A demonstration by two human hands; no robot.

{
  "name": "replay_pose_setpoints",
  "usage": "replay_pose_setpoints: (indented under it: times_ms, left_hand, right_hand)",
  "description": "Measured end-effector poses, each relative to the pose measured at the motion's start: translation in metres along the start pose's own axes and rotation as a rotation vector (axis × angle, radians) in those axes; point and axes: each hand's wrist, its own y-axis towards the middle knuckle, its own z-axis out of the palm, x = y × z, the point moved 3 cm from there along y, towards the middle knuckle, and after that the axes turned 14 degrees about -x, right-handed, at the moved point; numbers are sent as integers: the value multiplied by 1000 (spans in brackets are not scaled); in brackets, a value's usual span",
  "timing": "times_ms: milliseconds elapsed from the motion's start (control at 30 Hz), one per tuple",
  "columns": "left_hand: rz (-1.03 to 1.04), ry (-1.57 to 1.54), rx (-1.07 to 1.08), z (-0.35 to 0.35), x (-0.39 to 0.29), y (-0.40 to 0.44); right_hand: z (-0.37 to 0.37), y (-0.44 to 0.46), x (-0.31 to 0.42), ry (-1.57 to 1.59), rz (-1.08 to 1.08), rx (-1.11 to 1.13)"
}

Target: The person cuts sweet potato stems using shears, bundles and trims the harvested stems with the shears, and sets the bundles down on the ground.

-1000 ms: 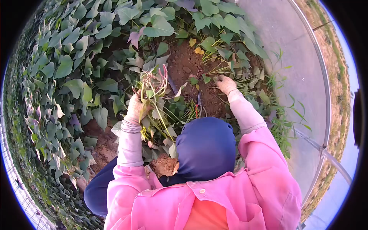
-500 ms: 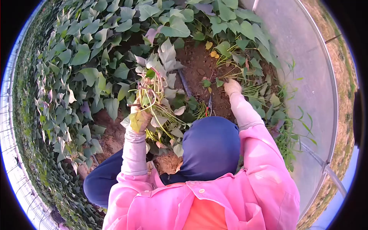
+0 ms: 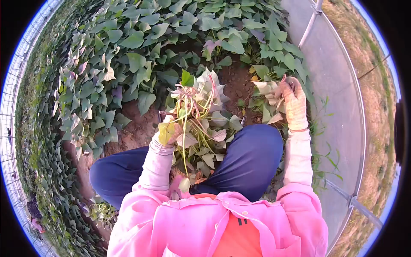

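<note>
My gloved left hand (image 3: 172,132) is closed around a thick bundle of leafy vines (image 3: 195,109), like sweet potato vines. Cut stem ends stick up from the bundle, and its leaves hang down between my knees. To the right, my gloved right hand (image 3: 295,105) is raised, fingers bent together at the top of a leafy vine cutting (image 3: 267,89). Pale leaf undersides show on this cutting, which droops to the left of the hand. The fingers partly hide its stem. A small metal tool (image 3: 243,121), mostly hidden, stands near my right knee.
Dense green vines (image 3: 141,55) cover the ground ahead and to the left. Bare brown soil (image 3: 237,83) shows between the plants. A translucent plastic wall (image 3: 329,85) with metal pipes (image 3: 311,23) runs along the right side. My bent knees (image 3: 257,150) frame the near ground.
My right hand has risen from low among the stems and now holds a leafy cutting. The left hand still grips its bundle, and the view has shifted slightly.
</note>
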Motion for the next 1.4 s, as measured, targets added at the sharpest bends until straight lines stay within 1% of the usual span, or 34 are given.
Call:
replay_pose_setpoints:
  times_ms: [33, 100, 167, 200, 233, 300, 333, 433, 533, 600, 767, 800, 933, 1033, 1067, 1167, 1200, 1300, 1333, 1367, 1400]
  left_hand:
    - [-2, -18, 25, 6, 1, -6]
    - [17, -102, 35, 13, 6, -15]
    - [-87, -299, 106, 21, 7, -17]
    - [-147, -360, 131, 8, 19, -12]
    - [-94, -272, 111, 11, 21, -14]
    - [-110, -285, 55, 16, 22, -16]
    - [-118, -310, 55, 22, 19, -20]
    - [-152, -373, 29, 29, 16, -25]
    - [-215, -378, -18, 28, 15, -21]
    - [-99, -204, -81, 26, 16, -19]
    - [54, 5, -97, 12, 21, -13]
    - [108, 2, -5, 13, 19, -16]
    - [50, -155, 16, 31, 1, -23]
    - [235, 507, -67, 10, 16, -4]
    - [62, 134, -117, 8, 23, -5]
    - [62, 188, -151, 13, 23, -5]
    - [29, 171, -184, 16, 22, -5]
    - [-74, 0, -94, 11, 29, -5]
    - [5, 219, -83, 10, 29, -2]
    - [84, 290, 88, 12, 25, -5]
    - [-36, 117, 79, -9, 53, 8]
  right_hand:
    - [12, 2, 12, 51, 7, 58]
    - [44, -7, 38, 33, 110, 225]
    - [70, -16, 41, 50, 240, 389]
    - [80, -22, 42, 23, 277, 447]
    - [87, -29, 46, -21, 326, 502]
    - [96, -38, 48, -66, 361, 518]
    - [101, -39, 46, -39, 370, 535]
    - [109, -47, 37, 16, 396, 528]
    - [118, -50, 21, 4, 390, 541]
    - [124, -53, 18, 3, 413, 510]
    - [126, -52, 9, 93, 449, 458]
    - [126, -53, 10, 91, 444, 447]
    - [127, -48, 6, 97, 417, 395]
    - [125, -40, -8, 55, 330, 376]
    - [125, -40, -8, 38, 327, 384]
    - [122, -35, -18, -93, 251, 356]
    - [122, -36, -22, -73, 280, 350]
    - [122, -36, -30, -119, 252, 367]
    - [123, -37, -31, -104, 254, 352]
    - [125, -38, -30, -89, 256, 338]
    - [127, -40, -29, -73, 257, 324]
